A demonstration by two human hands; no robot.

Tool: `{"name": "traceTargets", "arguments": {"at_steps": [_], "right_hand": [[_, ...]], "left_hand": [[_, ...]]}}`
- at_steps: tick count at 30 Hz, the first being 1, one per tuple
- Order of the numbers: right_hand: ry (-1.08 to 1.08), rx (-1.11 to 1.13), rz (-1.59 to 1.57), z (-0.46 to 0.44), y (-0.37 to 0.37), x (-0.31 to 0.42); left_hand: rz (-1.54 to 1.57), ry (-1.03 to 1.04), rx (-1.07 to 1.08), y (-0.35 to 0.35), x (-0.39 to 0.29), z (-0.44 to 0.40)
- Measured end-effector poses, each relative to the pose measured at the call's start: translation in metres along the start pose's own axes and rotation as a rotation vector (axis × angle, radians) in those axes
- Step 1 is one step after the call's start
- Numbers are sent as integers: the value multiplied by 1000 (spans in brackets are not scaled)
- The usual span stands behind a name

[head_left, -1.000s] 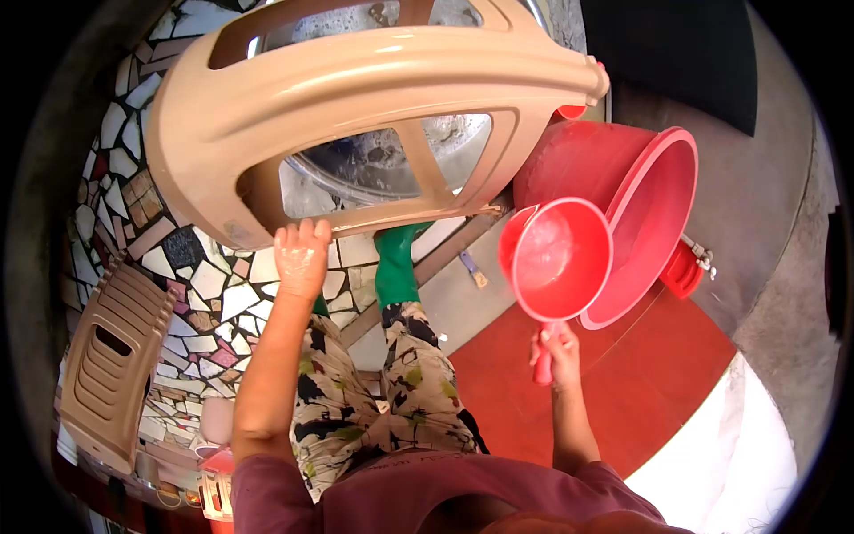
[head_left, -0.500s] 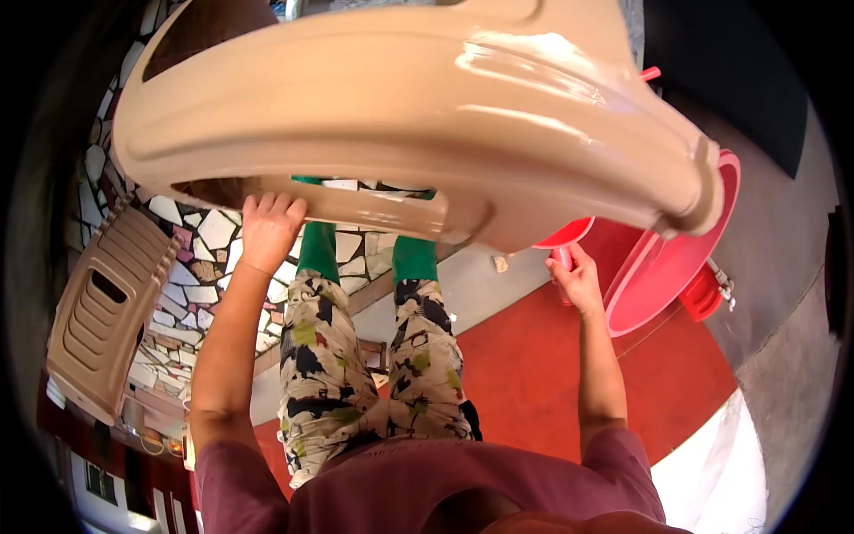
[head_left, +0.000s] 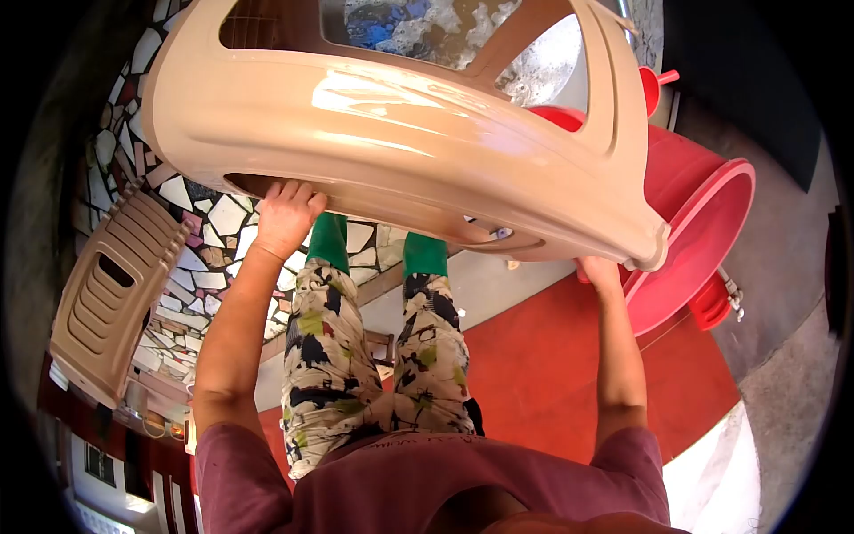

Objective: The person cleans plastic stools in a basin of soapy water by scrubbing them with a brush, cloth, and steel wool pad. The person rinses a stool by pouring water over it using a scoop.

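A large beige molded plastic shell (head_left: pixel 382 133) with window-like openings is tilted in front of me, wet and glossy. My left hand (head_left: pixel 289 218) is closed on it, fingers hooked over the rim of its lower opening. My right hand (head_left: pixel 602 271) is closed around the handle of a red water dipper (head_left: pixel 560 117), just under the shell's lower right edge. The shell hides most of the dipper and my right fingers; part of the red bowl shows through the right opening. Beyond the openings lies foamy water (head_left: pixel 454 31) with something blue in it.
A pink-red tub (head_left: pixel 694 231) lies tipped at the right, with a second red dipper (head_left: pixel 654 89) behind it. A smaller brown plastic panel (head_left: pixel 111 294) stands at the left. Green boots (head_left: pixel 425 255) are on my feet, near a pale step edge and broken-tile paving (head_left: pixel 227 218).
The shell has tilted, bringing its upper openings and the foamy water into view. My left hand moved slightly right with it. The dipper and my right hand's fingers have gone behind the shell.
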State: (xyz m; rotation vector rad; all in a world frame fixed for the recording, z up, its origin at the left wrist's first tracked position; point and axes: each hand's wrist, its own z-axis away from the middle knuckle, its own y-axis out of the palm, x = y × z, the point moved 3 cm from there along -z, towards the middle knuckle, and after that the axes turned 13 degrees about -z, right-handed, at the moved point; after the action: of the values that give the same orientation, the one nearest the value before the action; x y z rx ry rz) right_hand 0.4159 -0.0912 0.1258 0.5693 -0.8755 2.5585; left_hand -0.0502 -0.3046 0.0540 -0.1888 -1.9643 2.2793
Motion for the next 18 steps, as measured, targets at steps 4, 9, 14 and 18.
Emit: {"name": "traceTargets", "arguments": {"at_steps": [4,9,14,18], "right_hand": [[-214,233,-32,-18,41,39],[-317,342,-125,-32,91,123],[-472,-71,78,-34,70,115],[-270,-456,-45,-26,6,16]], "left_hand": [[6,20,42,1,0,-1],[8,20,63,-4,12,-1],[21,8,26,-21,29,-3],[65,17,121,-29,38,-14]]}}
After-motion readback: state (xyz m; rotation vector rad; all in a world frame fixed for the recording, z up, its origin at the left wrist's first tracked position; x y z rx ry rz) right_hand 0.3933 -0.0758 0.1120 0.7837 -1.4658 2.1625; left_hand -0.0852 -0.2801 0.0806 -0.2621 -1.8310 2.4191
